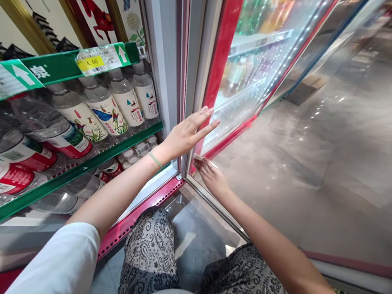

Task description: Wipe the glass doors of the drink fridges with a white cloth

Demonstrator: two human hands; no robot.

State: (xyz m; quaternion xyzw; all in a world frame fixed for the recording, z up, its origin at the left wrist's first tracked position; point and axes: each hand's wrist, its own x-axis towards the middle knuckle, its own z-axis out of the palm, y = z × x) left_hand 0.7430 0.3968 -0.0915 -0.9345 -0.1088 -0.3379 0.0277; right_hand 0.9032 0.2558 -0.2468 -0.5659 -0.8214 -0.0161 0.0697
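Note:
My left hand (187,134) reaches to the inner edge of a refrigerator's glass door (320,192), fingers stretched out and apart, with nothing in it. The fingertips are at the door frame (201,78) beside its red border. Lower down, my right hand (211,174) lies against the glass near the hinge-side corner. Under its fingers shows the pale edge of a thin white cloth (206,160), mostly hidden, pressed to the door. Whether it is cloth or paper I cannot tell.
Left, cooler shelves hold several water bottles (94,112) behind green price strips (58,68). A red perforated sill (141,219) runs along the cooler's bottom. Through the door glass, another lit drinks cooler (241,76) and a cardboard box (304,89) show. My knees (153,252) are close below.

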